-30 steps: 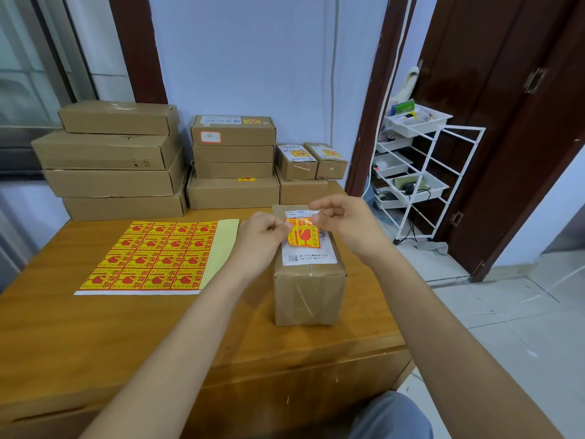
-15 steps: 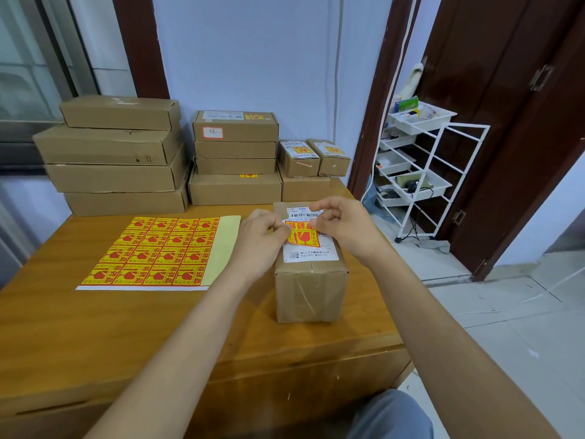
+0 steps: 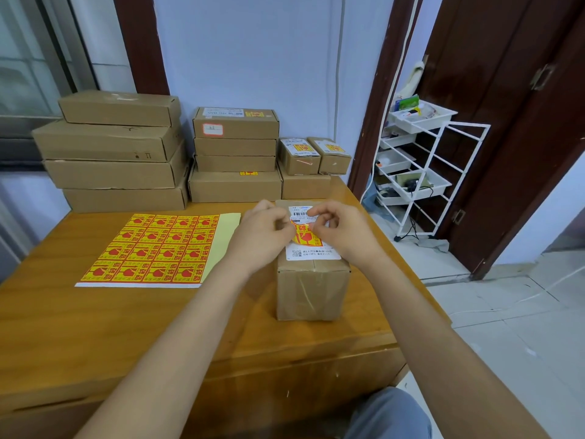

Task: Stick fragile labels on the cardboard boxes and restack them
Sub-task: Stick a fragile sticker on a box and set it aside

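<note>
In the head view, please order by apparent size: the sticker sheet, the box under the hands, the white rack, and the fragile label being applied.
1. White rack; it stands farther away, so its lead is unsure.
2. Sticker sheet, close to the rack in extent.
3. Box.
4. Fragile label, partly hidden by fingers.

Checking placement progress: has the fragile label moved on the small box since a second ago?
Yes. The fragile label has come down flatter onto the white shipping label of the small box, both hands pinching its top edge.
</note>
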A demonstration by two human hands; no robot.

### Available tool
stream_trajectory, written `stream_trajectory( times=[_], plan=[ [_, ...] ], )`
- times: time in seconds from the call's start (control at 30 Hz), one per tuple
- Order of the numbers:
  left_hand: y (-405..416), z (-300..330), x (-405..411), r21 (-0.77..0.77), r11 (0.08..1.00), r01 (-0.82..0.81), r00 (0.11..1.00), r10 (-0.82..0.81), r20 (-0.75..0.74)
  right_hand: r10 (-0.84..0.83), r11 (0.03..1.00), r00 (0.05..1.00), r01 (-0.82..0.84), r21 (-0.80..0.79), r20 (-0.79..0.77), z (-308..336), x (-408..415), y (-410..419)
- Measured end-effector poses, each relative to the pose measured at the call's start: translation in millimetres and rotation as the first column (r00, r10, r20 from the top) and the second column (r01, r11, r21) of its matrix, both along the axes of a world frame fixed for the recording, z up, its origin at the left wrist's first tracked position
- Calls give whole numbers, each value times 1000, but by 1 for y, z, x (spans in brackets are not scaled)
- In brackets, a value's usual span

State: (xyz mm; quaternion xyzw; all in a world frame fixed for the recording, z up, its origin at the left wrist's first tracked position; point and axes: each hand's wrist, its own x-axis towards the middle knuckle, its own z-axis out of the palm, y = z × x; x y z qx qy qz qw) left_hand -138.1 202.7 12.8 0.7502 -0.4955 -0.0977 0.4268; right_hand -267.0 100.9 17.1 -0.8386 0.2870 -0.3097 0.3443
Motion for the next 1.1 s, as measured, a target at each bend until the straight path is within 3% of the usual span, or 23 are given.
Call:
stream_trajectory(
  times=[0.27, 0.47, 0.57, 0.67, 0.8, 0.9, 0.97, 1.1],
  plan=[
    [1, -3, -5, -24, 999, -48, 998, 46, -48, -85, 986, 995, 76, -150, -52, -3, -1, -4],
    [-8, -1, -9, -7, 987, -160, 983, 159, -92, -102, 995, 992, 101, -12, -74, 3, -1, -9],
    [-12, 0, -9, 52, 990, -128, 988, 132, -84, -91, 992, 991, 81, -98, -98, -1, 1, -5],
    [-12, -6, -7, 6, 993, -122, 983, 121, -137, -105, 989, 991, 95, -112, -84, -3, 3, -3],
    [-8, -5, -9, 19, 988, -156, 987, 157, -37, -99, 987, 987, 80, -139, -128, -4, 1, 3],
    [-3, -3, -10, 27, 995, -92, 995, 93, -35, -59, 994, 986, 43, -104, -156, -4, -5, 8],
    [2, -5, -12, 27, 999, -30, 996, 32, -87, -34, 998, 988, 25, -64, -151, -3, -9, 11],
    [15, -12, -10, -36, 997, 64, 936, -72, -343, 16, 1000, 985, -19, -20, -173, -4, -14, 17]
  ],
)
